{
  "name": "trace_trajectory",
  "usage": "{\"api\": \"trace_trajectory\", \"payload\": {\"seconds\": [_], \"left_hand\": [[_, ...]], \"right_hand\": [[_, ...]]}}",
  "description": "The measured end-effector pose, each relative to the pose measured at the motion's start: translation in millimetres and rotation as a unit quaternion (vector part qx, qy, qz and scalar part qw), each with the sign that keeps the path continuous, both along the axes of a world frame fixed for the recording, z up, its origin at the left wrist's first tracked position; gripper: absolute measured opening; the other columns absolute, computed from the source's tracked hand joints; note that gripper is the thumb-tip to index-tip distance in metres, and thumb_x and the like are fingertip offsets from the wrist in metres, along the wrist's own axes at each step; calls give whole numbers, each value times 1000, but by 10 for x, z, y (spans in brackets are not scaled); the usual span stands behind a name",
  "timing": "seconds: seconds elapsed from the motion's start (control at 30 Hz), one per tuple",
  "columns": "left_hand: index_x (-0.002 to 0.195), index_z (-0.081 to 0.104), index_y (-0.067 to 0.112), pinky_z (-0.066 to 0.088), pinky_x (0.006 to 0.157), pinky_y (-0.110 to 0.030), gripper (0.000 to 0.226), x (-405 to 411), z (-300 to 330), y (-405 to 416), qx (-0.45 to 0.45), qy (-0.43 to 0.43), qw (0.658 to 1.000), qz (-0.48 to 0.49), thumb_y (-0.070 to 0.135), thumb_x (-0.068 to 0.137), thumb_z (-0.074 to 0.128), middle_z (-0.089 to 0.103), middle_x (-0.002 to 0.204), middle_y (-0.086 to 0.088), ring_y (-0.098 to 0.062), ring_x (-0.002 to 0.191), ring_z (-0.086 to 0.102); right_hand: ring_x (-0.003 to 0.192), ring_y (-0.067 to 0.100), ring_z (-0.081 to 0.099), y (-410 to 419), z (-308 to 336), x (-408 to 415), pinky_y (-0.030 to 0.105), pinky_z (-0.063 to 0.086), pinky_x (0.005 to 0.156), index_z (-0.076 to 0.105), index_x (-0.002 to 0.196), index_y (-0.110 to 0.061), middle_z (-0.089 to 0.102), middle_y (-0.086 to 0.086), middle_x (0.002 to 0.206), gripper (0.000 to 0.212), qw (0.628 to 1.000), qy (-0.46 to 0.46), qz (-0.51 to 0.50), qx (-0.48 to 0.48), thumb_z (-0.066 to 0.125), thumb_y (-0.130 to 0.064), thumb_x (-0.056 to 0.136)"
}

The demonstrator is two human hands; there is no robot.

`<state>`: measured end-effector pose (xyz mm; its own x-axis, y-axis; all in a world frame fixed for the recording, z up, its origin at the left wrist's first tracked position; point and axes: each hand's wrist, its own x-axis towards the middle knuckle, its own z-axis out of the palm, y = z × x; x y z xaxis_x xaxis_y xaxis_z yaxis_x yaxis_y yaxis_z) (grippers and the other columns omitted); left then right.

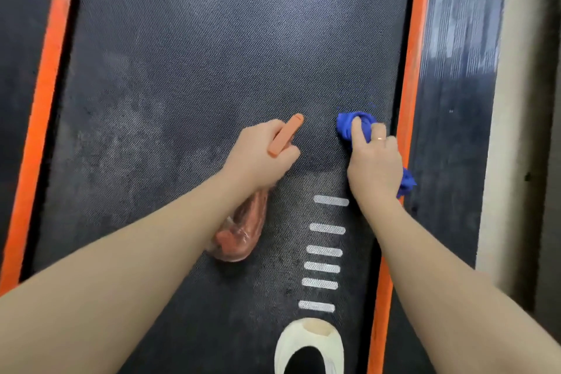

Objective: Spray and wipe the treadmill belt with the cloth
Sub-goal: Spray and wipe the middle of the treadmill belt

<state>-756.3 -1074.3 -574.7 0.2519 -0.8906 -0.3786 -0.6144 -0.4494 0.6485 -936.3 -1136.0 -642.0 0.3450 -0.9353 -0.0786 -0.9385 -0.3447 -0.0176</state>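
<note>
- On the right side of the belt, right hand (375,161) has its fingers curled down around a bunched-up bright blue cloth (358,126), pushing it onto the surface. One end of the cloth pokes out past the fingertips on the far side, the other sticks out by the wrist, right up against the orange strip.
- Just left of that, left hand (262,152) is wrapped around the neck of a clear plastic spray bottle with reddish-orange liquid (243,231). Its flat orange trigger head (287,135) sticks out over the knuckles, pointing far and a bit right. Bottle body hangs back under the forearm, toward the near side.
- The dark textured treadmill belt (197,55) has patchy grey smears on the left half.
- Orange side strips (45,94) run along both belt edges.
- A row of short white dashes (324,250) sits on the belt near the right arm.
- Cream-coloured shoe (309,346) at the near edge, standing on the belt.
</note>
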Motion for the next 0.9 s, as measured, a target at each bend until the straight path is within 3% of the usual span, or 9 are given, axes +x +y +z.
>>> {"api": "trace_trajectory", "payload": {"seconds": [0.07,0.13,0.3,0.43,0.53,0.6,0.7,0.83,0.9], "left_hand": [[78,58,18,27,56,-24,28,24,3,-4,0,14,1000,21,38,66,43,54,68,8,-19,72,51],[83,61,14,30,57,-27,34,42,6,-16,2,25,999,37,38,66,44,60,73,4,-21,73,54],[85,63,12,34,55,-14,36,107,-18,-6,3,31,997,65,38,68,46,61,73,2,-20,73,55],[76,59,17,34,58,-20,22,171,4,47,0,47,996,80,34,68,48,53,64,8,-17,68,50],[80,61,13,33,58,-21,28,147,-3,9,-4,49,996,68,34,67,48,51,63,9,-18,68,48],[84,62,10,35,65,-27,33,139,3,-2,-9,47,996,71,35,68,49,51,64,9,-19,70,49],[83,63,13,39,68,-30,33,144,-46,14,-6,59,996,64,39,66,50,55,65,8,-21,70,52],[78,62,15,42,66,-29,42,-24,-6,-33,48,124,990,-46,48,54,51,61,69,3,-18,66,54],[76,60,16,41,63,-26,31,-235,28,-145,60,104,988,-96,40,59,51,58,67,5,-16,65,53]], "right_hand": [[61,32,51,138,-4,-67,31,35,47,60,120,-9,58,20,95,47,1000,-2,-12,22,43,-6,76],[80,36,52,53,45,49,36,35,55,51,131,-14,52,21,112,47,995,-16,-63,79,52,-9,85],[106,35,45,-415,16,549,41,45,76,38,140,-26,36,13,135,47,986,-77,-130,76,49,-24,94],[67,33,55,65,21,448,32,45,44,65,114,-16,60,18,98,47,984,-87,151,35,74,-16,68],[58,29,54,-30,-65,363,27,41,39,69,107,-21,62,14,90,53,946,-37,323,-6,81,-19,55],[68,33,56,-289,-5,472,32,45,45,66,113,-22,62,18,101,53,979,-36,201,-10,77,-16,62],[105,36,49,-407,58,651,41,46,76,45,136,-26,38,19,139,51,997,-21,2,78,53,-16,87],[104,29,54,-251,283,209,36,44,81,60,122,-30,52,6,119,37,969,-160,35,188,52,-24,86],[96,23,58,-177,327,-259,32,45,81,68,113,-25,62,3,103,41,947,-275,-71,152,50,-23,75]]}}
